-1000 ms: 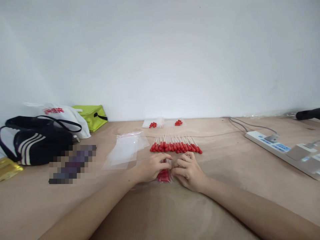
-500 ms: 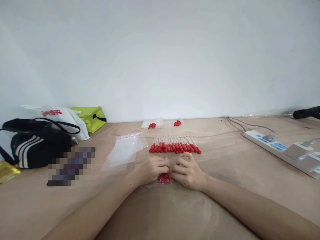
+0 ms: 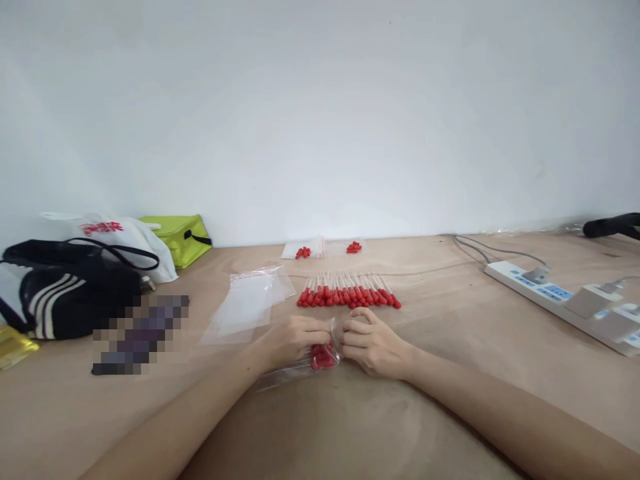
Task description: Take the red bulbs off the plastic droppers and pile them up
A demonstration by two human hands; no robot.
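A clear plastic zip bag (image 3: 285,379) with red-tipped sticks (image 3: 323,358) in it lies low over the table between my hands. My left hand (image 3: 295,341) is closed around the bag and its sticks, fingers bent over the top. At the bag's right edge, my right hand (image 3: 373,343) pinches the plastic with curled fingers. Just beyond both hands, a row of loose red-headed sticks (image 3: 350,295) has its pale shafts pointing away from me. A stack of flat clear zip bags (image 3: 245,307) rests to the left of that row.
Two filled bags of red-tipped sticks (image 3: 303,253) lie near the wall. At left are a black bag (image 3: 75,293), a white plastic bag (image 3: 163,257), a lime-green box bag (image 3: 185,240) and a pixelated dark object (image 3: 145,333). A white power strip (image 3: 525,290) with plugs stands right.
The bag between my hands has turned, and its clear length now shows beneath my left wrist. Both hands have shifted slightly left, still at the bag.
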